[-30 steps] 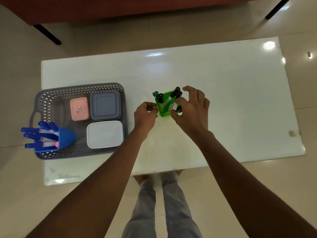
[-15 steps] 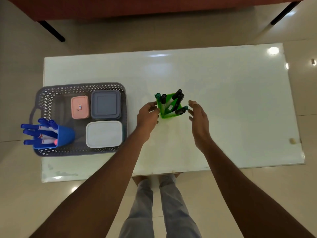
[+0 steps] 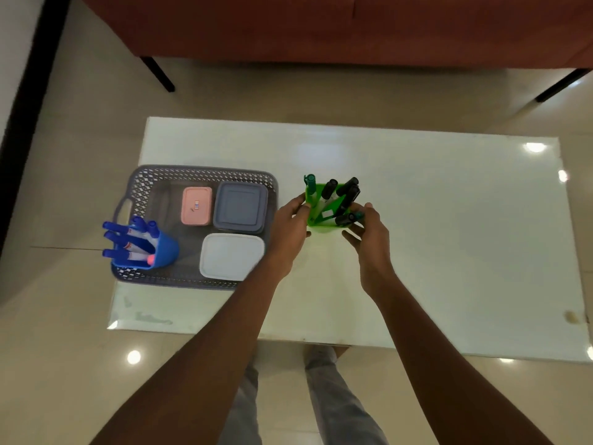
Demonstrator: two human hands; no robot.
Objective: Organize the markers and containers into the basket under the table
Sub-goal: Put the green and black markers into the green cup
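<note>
A green cup (image 3: 324,220) with several dark markers (image 3: 348,191) stands near the middle of the white table (image 3: 449,236). My left hand (image 3: 288,229) grips its left side. My right hand (image 3: 370,239) closes on its right side, the thumb against a marker. On the table's left end sits a grey perforated basket (image 3: 205,171). It holds a blue cup (image 3: 165,252) of blue markers, a pink container (image 3: 196,205), a grey container (image 3: 240,207) and a white container (image 3: 231,256).
A red-brown sofa (image 3: 321,27) on black legs (image 3: 158,75) stands beyond the table. Tiled floor surrounds the table, and my legs (image 3: 324,396) show below its near edge. A small stain (image 3: 570,315) marks the table's right front corner.
My right hand left the markers, drew back open, and has now come back against the green cup's right side. The left hand stayed on the cup. The camera view shifted.
</note>
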